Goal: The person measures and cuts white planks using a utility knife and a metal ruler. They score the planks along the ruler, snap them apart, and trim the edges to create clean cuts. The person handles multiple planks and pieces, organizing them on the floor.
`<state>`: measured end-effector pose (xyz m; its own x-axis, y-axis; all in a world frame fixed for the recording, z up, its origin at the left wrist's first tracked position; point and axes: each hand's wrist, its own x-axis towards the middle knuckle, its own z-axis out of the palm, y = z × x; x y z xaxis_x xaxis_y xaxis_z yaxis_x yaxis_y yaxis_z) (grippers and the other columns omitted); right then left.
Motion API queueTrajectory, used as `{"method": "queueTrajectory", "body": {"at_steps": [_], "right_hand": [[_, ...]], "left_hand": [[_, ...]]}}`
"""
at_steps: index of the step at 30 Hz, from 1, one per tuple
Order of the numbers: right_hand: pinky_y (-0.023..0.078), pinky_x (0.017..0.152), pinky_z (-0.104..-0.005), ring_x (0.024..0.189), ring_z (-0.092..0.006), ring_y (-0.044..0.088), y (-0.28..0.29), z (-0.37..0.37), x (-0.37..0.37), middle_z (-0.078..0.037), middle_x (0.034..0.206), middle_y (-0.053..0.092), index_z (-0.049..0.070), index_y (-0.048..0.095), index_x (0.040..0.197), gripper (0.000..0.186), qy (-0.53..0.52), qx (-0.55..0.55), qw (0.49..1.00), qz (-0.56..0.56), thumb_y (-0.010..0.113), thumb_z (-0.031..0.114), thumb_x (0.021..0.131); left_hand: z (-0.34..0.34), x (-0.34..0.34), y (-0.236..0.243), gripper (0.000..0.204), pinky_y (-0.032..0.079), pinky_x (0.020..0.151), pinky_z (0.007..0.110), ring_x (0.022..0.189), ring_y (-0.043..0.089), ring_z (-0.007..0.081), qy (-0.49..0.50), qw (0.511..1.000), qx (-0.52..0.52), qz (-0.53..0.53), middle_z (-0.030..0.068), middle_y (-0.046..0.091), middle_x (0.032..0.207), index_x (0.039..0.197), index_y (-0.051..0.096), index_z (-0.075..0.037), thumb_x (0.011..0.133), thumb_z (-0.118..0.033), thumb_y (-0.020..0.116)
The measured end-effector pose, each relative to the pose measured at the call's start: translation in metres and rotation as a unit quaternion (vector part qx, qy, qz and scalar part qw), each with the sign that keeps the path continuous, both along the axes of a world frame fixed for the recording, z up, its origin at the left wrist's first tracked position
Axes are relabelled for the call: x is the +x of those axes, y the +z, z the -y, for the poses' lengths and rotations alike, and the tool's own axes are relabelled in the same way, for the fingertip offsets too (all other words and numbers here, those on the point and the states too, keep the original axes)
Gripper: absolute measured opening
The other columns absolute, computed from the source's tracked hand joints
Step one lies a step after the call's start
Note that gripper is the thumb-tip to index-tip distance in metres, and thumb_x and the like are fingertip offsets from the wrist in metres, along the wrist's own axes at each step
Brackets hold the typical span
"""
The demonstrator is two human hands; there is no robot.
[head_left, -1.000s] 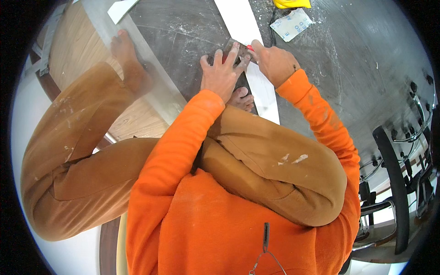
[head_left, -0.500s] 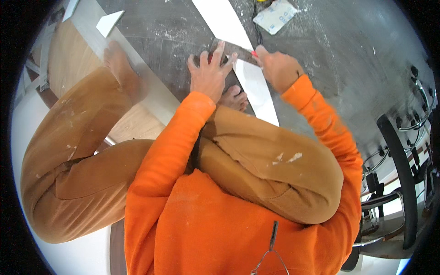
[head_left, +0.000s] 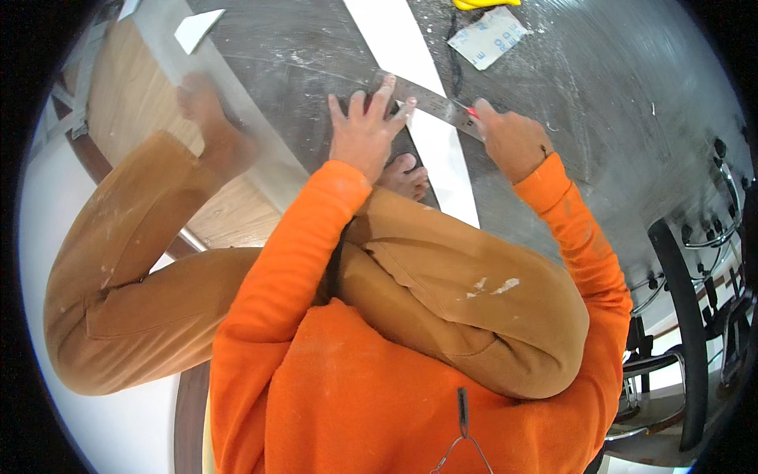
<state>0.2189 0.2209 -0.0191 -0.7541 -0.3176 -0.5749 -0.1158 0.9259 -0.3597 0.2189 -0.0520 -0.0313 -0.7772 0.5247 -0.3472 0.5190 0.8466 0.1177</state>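
Observation:
A long white strip (head_left: 446, 154) lies on the dusty dark surface, and a steel ruler (head_left: 430, 100) crosses it at a slant. My left hand (head_left: 363, 134) presses the ruler's left end down with fingers spread; a bit of red shows under them. In my right hand (head_left: 513, 141), closed, is a utility knife (head_left: 472, 112) of which only a red part and a thin blade show. The blade tip is at the ruler's upper edge, just right of the strip. My bare foot (head_left: 407, 178) rests beside the strip, below my left hand.
A small white offcut (head_left: 197, 30) lies at the far left, near a pale board edge. Ahead are a printed packet (head_left: 487, 38), a dark cord and a yellow object (head_left: 483, 3). Chairs with chrome legs (head_left: 730, 201) stand at the right.
My right hand has moved right along the ruler with the knife, from over the strip to past its right edge. More of the ruler shows. My left hand stays pressed in place.

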Motion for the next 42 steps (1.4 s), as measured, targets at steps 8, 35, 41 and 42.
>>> {"method": "queueTrajectory", "body": {"at_steps": [8, 35, 41, 42], "right_hand": [[0.056, 0.052, -0.0481, 0.062, -0.0369, 0.072, -0.012, -0.016, 0.015, -0.013, 0.070, 0.070, 0.012, 0.054, 0.106, 0.020, 0.005, -0.026, 0.997, -0.078, 0.054, 0.032, 0.108], [0.058, 0.062, -0.0528, 0.073, -0.0434, 0.073, -0.007, 0.051, -0.029, -0.021, 0.077, 0.072, 0.008, 0.053, 0.113, 0.014, 0.019, -0.036, 0.999, -0.012, 0.054, 0.007, 0.099], [0.058, 0.060, -0.0519, 0.072, -0.0415, 0.074, -0.011, 0.038, -0.017, -0.019, 0.075, 0.072, 0.008, 0.054, 0.114, 0.016, 0.023, -0.038, 0.999, -0.029, 0.056, 0.007, 0.098], [0.058, 0.060, -0.0519, 0.072, -0.0411, 0.074, -0.012, 0.034, -0.012, -0.019, 0.075, 0.072, 0.008, 0.054, 0.114, 0.016, 0.017, -0.043, 0.998, -0.040, 0.056, 0.007, 0.098]], "left_hand": [[0.005, 0.001, -0.005, 0.049, 0.044, 0.111, 0.068, 0.125, 0.052, 0.0384, -0.011, 0.999, 0.035, 0.013, 0.0116, 0.045, 0.161, 0.140, 0.070, -0.026, 0.095, -0.009, 0.063], [0.007, -0.003, -0.008, 0.054, 0.045, 0.111, 0.071, 0.128, 0.051, 0.0370, 0.012, 0.997, 0.052, 0.047, 0.0069, 0.043, 0.161, 0.146, 0.065, -0.034, 0.095, -0.015, 0.063], [0.005, -0.004, -0.007, 0.054, 0.045, 0.111, 0.071, 0.126, 0.051, 0.0376, 0.013, 0.997, 0.058, 0.054, 0.0087, 0.043, 0.161, 0.146, 0.066, -0.032, 0.095, -0.012, 0.062], [0.006, -0.005, -0.007, 0.054, 0.045, 0.111, 0.071, 0.127, 0.051, 0.0380, 0.011, 0.997, 0.060, 0.054, 0.0090, 0.043, 0.161, 0.146, 0.066, -0.031, 0.095, -0.011, 0.062]]}}
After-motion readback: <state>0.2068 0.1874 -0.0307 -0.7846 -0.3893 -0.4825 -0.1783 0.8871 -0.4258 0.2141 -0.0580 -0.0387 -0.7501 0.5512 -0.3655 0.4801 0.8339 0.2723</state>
